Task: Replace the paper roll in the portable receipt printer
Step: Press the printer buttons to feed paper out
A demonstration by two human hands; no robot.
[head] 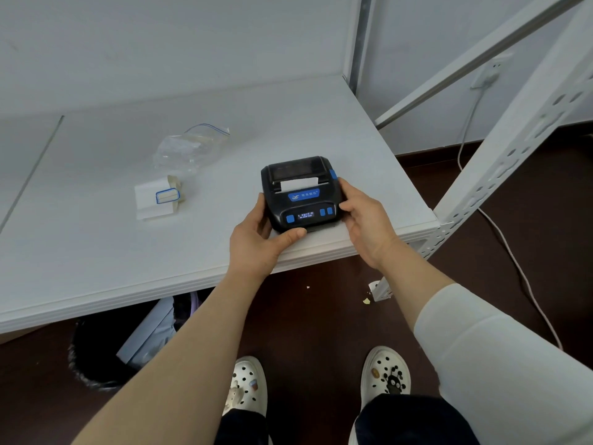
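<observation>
At the front edge of the table [128,252], gripping the printer [301,194] with left hand [256,239] and right hand [365,220] curled round its sides, paper [298,184] poking out, could easily tip off with one sloppy nudge.

white table [96,245] | pale wall [160,43] | dark brown floor [321,316] | white perforated metal frame [500,162]

No wording can be read for certain. The printer [301,194] bears a blue badge [303,196] with a white emblem and a few white characters, too small to make out. Its small lit screen [305,215] shows a line of characters too blurred to read.
</observation>
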